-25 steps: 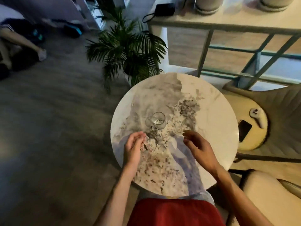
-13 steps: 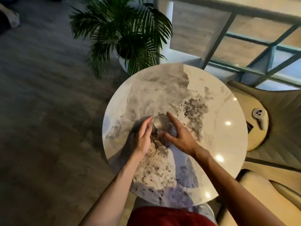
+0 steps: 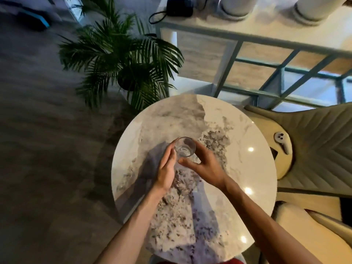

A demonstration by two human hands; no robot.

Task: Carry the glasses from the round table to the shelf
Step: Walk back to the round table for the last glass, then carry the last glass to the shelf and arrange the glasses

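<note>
Gripping: I have both hands around one clear glass near the middle of the round desk.
Left hand: my left hand has its fingers pressed together, flat against the glass's left side.
Right hand: my right hand curls round the right side, thumb tip just below the glass, fingers bent round the far wall.
Glass: upright, mouth open towards me; whether it looks empty or holds a little water I cannot tell, nor whether its base is off the desk.
Progress: I judge this the very start of a carry; the glass is held but has not left the desk.
Left to do: lift, walk it over, set it on the shelf.
Other glasses: none visible on the desk beyond the one between my fingers.
Beyond the fingers: the shelf's white top carries two pale pots and a black case with a cord.
Left of the fingers, further off: a potted palm on the floor beside the shelf's end.
Right of the fingers: a cream chair close against the desk, with a white controller on its seat.
In the way: as I judge it, the desk and chair sit between me and the shelf, so I must go round on the palm side or reach across.
</note>
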